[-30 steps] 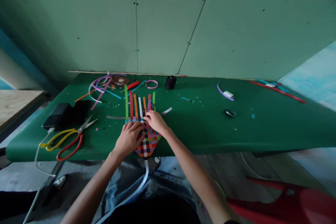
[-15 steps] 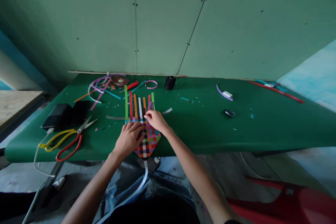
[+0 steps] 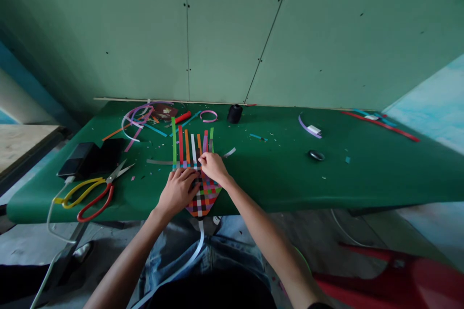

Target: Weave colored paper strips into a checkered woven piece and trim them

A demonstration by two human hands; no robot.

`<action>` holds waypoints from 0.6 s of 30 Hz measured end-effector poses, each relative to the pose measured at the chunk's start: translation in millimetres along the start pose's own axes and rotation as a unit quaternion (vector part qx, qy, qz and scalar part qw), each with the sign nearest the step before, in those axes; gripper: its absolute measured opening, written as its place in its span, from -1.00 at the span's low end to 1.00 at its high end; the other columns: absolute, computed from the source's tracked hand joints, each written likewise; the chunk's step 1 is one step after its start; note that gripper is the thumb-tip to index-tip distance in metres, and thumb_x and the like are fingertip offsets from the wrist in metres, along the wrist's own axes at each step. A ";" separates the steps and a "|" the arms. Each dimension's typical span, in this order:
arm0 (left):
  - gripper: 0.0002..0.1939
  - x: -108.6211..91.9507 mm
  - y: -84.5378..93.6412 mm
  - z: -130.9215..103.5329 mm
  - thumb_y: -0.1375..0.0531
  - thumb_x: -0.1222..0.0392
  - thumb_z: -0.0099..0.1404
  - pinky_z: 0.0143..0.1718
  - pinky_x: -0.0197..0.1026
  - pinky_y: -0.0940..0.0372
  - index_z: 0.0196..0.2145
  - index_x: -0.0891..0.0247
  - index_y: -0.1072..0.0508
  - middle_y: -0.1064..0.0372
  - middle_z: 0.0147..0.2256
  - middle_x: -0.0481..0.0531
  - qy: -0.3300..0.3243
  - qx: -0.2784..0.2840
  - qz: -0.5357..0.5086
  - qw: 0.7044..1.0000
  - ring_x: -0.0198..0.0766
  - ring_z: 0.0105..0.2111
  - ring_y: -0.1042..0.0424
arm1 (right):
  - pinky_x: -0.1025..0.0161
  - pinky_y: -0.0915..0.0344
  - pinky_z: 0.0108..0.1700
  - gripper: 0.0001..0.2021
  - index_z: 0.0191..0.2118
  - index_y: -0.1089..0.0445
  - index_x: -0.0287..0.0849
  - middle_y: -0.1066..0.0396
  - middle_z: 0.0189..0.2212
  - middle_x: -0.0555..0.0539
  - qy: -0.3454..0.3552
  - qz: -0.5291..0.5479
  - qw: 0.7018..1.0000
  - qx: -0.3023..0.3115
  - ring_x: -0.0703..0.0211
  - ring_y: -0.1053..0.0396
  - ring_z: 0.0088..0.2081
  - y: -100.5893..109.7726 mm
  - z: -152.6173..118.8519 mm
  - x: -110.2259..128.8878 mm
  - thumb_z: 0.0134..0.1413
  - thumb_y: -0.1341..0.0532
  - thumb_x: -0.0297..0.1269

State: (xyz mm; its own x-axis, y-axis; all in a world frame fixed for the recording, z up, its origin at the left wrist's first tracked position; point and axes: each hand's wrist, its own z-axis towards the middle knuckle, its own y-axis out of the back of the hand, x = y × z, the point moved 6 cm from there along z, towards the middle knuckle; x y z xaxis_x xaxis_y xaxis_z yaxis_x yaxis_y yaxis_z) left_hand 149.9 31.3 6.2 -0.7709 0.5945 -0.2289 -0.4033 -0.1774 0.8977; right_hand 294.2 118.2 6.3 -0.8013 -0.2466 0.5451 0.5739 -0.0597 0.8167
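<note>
A woven piece of coloured strips lies at the table's front edge, its loose strip ends fanned out away from me. Across its left side rests my left hand, fingers spread and pressing the weave flat. My right hand is pinched over the upper right of the weave; its fingertips are closed on one of the strips, whose colour I cannot make out. A grey strip sticks out to the left of the weave. From its near tip a white strip hangs down over my lap.
Scissors with yellow and red handles lie open at the left, beside a black box with a white cable. A tangle of strips, a red-handled tool, a black spool and a dark oval object lie farther off.
My right hand has shifted very slightly, and a purple strip near its fingers now stands straighter beside the red one. My left hand stays in place.
</note>
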 end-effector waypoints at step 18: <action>-0.70 -0.9 0.2 0.0 -0.14 0.08 0.53 0.01 0.13 -0.32 0.13 0.14 -0.51 -0.49 0.13 0.10 -0.001 -0.002 0.009 1.000 0.07 0.07 -0.40 | 0.28 -0.26 -0.27 -0.81 -0.35 -0.58 -0.20 -0.62 -0.36 -0.15 0.018 0.009 0.997 0.070 0.10 -0.54 -0.32 5.4 3.2 2.4 0.31 -0.27 -0.42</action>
State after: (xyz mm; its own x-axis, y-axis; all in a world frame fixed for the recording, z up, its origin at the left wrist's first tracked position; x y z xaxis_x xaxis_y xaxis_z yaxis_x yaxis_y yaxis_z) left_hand 150.5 30.8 6.6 -0.7769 0.5933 -0.2108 -0.3902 -0.1910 0.9007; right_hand 294.9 120.4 12.7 -0.7835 -0.2811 0.5542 0.5565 0.0794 0.8270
